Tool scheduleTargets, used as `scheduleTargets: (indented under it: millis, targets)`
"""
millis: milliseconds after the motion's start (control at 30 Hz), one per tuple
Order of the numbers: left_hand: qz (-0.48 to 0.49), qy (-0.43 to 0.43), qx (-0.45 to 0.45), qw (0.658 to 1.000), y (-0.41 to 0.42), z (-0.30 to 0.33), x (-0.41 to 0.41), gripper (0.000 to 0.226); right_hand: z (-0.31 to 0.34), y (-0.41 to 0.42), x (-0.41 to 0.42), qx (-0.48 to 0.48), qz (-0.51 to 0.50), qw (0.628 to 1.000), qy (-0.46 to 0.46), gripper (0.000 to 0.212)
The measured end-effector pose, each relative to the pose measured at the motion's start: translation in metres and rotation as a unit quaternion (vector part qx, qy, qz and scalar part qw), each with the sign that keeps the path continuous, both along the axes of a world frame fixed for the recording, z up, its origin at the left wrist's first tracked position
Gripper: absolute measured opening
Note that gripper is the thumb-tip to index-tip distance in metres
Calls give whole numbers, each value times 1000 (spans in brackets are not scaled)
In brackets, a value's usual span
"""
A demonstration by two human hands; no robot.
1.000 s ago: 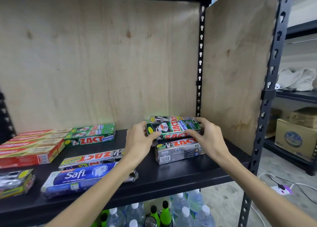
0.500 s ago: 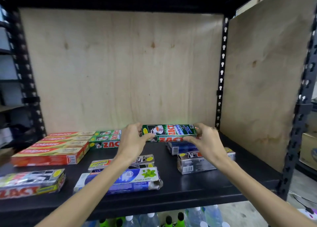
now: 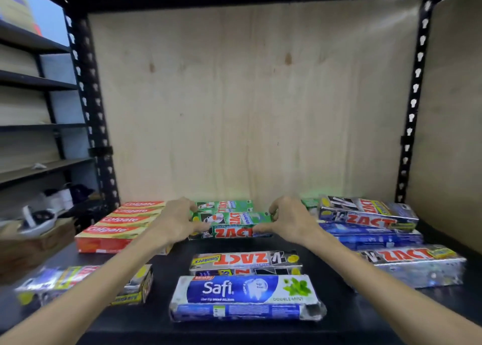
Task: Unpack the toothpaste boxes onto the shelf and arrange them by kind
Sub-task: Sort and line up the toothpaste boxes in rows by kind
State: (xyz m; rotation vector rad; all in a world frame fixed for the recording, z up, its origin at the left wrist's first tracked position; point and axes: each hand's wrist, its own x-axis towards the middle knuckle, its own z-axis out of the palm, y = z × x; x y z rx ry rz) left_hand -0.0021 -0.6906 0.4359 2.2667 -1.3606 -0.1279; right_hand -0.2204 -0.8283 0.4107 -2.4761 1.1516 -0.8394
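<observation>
While both hands pinch its ends — green Zact box [image 3: 230, 218] between fingers [image 3: 194, 209], above shelf [image 3: 167, 263].

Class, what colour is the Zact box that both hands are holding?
Green, with red Zact lettering: the Zact box, seen in the head view, the only one.

Bright even light on plywood back [image 3: 250, 104]; edges motion-blurred, wide-angle bowed; top dark.
</observation>
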Motion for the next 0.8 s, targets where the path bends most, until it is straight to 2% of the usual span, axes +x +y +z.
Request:
scheduleTargets:
  millis: [100, 200, 367, 500, 567, 633, 700, 800]
  targets:
    - [-24, -54, 46, 997, -2, -2, 21, 70, -10, -4, 14, 14, 20, 1000, 13, 61]
    - [-54, -122, 75, 988, -4, -3, 28, 59, -15, -7, 21, 14, 27, 999, 16, 64]
    - [-87, -189, 83, 975, -7, -9, 43, 52, -12, -6, 25, 8, 32, 999, 25, 62]
    - [-89, -272, 68, 956, -6, -8, 52, 54, -8, -2, 27, 31, 79, 996, 21, 35]
    - [-84, -256, 67, 961, -6, -8, 57, 66, -9, -4, 29, 38, 96, 995, 17, 41]
    - [-88, -201, 65, 973, -5, -8, 62, 76, -11, -6, 32, 30, 99, 994, 21, 60]
    - [-99, -140, 66, 983, -3, -7, 65, 77, -12, -9, 32, 33, 101, 994, 21, 71]
    - [-108, -119, 77, 984, -2, -11, 71, 73, -14, -14, 32, 45, 109, 993, 20, 76]
